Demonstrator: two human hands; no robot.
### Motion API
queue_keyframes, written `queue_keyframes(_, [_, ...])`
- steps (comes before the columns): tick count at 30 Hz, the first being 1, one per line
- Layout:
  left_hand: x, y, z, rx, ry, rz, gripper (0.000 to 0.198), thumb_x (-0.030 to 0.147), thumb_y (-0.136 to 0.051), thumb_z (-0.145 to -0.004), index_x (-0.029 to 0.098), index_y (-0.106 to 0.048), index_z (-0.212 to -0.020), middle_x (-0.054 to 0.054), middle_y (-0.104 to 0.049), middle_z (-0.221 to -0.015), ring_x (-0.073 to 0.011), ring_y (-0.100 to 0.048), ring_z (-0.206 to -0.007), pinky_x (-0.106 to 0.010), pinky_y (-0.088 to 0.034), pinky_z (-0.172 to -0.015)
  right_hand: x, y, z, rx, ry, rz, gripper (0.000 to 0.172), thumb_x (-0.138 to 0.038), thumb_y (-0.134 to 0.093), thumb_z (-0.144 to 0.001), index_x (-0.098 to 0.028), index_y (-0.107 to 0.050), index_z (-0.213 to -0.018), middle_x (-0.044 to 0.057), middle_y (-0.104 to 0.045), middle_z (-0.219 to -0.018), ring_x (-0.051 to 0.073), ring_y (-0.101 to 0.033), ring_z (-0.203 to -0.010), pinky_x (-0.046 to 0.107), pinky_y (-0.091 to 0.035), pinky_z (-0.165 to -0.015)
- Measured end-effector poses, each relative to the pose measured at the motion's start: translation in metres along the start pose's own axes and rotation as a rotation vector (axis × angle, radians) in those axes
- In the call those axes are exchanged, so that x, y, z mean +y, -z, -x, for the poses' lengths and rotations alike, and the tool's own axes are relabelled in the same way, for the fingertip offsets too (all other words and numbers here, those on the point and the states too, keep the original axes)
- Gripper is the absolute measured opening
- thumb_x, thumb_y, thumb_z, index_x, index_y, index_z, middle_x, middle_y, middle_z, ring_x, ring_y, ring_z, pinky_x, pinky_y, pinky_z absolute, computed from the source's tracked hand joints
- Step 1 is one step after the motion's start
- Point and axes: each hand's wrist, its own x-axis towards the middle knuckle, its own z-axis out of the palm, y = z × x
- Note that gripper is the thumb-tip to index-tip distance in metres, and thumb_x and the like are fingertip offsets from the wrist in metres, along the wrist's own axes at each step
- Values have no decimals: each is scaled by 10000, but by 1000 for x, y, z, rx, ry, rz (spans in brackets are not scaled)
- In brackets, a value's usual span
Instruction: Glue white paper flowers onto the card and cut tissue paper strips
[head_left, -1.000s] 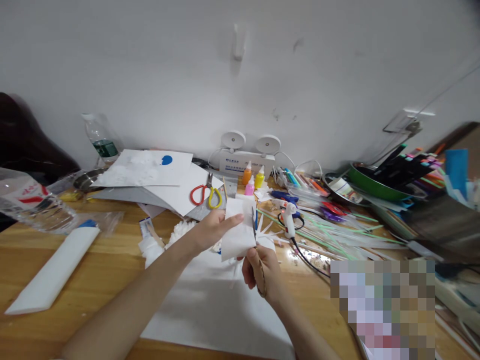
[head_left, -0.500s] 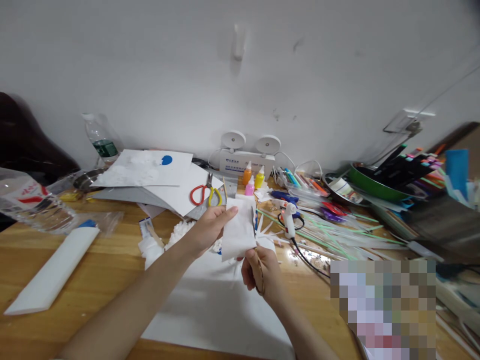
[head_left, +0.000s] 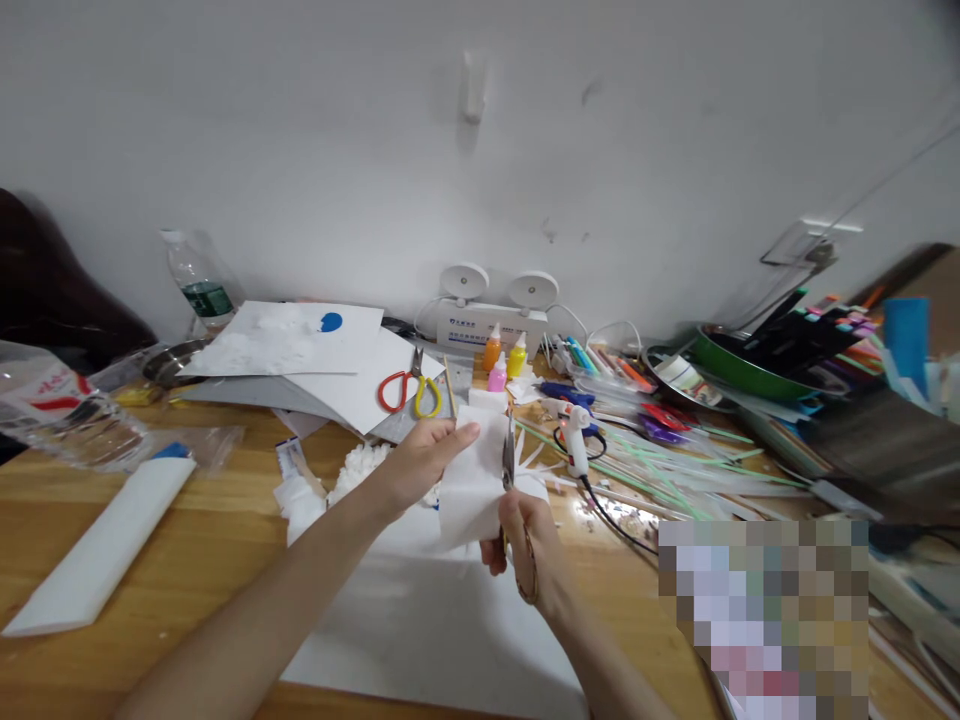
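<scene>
My left hand point(head_left: 427, 458) pinches the upper left edge of a piece of white paper point(head_left: 472, 485), thumb on top. In my right hand point(head_left: 525, 540) is a pair of scissors point(head_left: 509, 458), fingers through the handles, blades pointing away from me along the paper's right edge. Thin white strips point(head_left: 531, 458) fan out just right of the blades. Beneath both hands lies a large white sheet point(head_left: 420, 630), with a white fluffy piece point(head_left: 360, 468) behind my left wrist. Part of the scissor handles is hidden by my fingers.
A white glue gun point(head_left: 576, 440) with a black cord stands to the right. Red-and-yellow-handled scissors point(head_left: 411, 388), paint bottles point(head_left: 496, 375) and stacked boards point(head_left: 352, 375) are at the back. A white roll point(head_left: 105, 545) and a plastic bottle point(head_left: 52, 400) lie left.
The scissors have turned more upright, with their blades closer together, and my right hand has shifted slightly. The paper's lower edge hangs a little lower. My left hand keeps its pinch.
</scene>
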Motion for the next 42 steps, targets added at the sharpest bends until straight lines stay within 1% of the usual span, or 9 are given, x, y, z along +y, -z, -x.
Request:
queue_keyframes(3, [0, -1, 1, -56, -15, 8, 338, 430, -515, -733, 131, -500, -576, 49, -431, -439, -51, -359, -386, -191, -252, -396, -2, 1, 0, 9, 9, 19, 578, -652, -259, -769, -161, -430, -515, -3, -458, -384, 70, -407, -317, 179, -323, -329])
queue_keyframes(12, [-1, -2, 2, -62, 42, -113, 359, 457, -481, -743, 129, -506, -600, 50, -406, -458, -49, -330, -394, -189, -208, -384, -6, 3, -2, 48, -17, 62, 587, -675, -268, -746, -171, -423, -488, -7, -428, -369, 72, -396, -317, 175, -305, -314])
queue_keyframes(18, [-3, -2, 2, -52, 17, -115, 345, 431, -487, -749, 135, -478, -570, 60, -364, -433, -44, -288, -375, -187, -178, -358, -8, 1, -4, 60, -47, 47, 604, -720, -288, -695, -179, -405, -453, -10, -417, -351, 69, -375, -291, 178, -283, -292])
queue_keyframes(28, [-2, -4, 1, -74, -2, -16, 328, 397, -514, -745, 129, -492, -556, 41, -419, -427, -47, -330, -371, -195, -225, -371, -6, 0, -3, 66, -48, 51, 608, -712, -297, -698, -176, -397, -428, -15, -404, -330, 54, -340, -263, 166, -254, -273])
queue_keyframes(34, [-5, -2, -1, -113, 45, 84, 300, 392, -530, -737, 111, -555, -632, 9, -516, -486, -71, -442, -429, -192, -292, -413, -8, 1, -4, 59, -82, 81, 622, -732, -288, -680, -180, -396, -414, -21, -383, -292, 54, -328, -238, 166, -241, -256])
queue_keyframes(36, [-6, -1, -2, -91, 47, 91, 305, 388, -532, -738, 112, -547, -609, 17, -499, -468, -62, -425, -412, -186, -281, -404, -8, 2, -4, 49, -81, 81, 627, -732, -276, -684, -179, -397, -417, -19, -385, -292, 53, -325, -235, 167, -233, -255])
queue_keyframes(39, [-3, 1, -3, 11, 56, 92, 319, 367, -563, -723, 121, -495, -530, 52, -419, -403, -30, -331, -351, -169, -222, -362, -6, 3, -5, 36, -78, 52, 626, -727, -258, -697, -171, -414, -454, -16, -404, -311, 59, -345, -247, 169, -240, -265])
queue_keyframes(40, [-1, 2, -3, 32, 56, 110, 310, 354, -569, -721, 119, -499, -532, 51, -424, -403, -31, -340, -353, -165, -234, -364, -5, 3, -5, 42, -74, 27, 624, -721, -254, -704, -163, -434, -490, -14, -423, -330, 63, -363, -260, 171, -259, -277])
queue_keyframes(42, [5, 5, -2, 27, 51, 185, 258, 320, -554, -739, 102, -556, -601, 11, -516, -465, -60, -448, -416, -171, -332, -425, -2, 3, -7, 48, -60, -42, 621, -707, -254, -719, -143, -481, -595, -10, -463, -379, 70, -392, -288, 178, -295, -304])
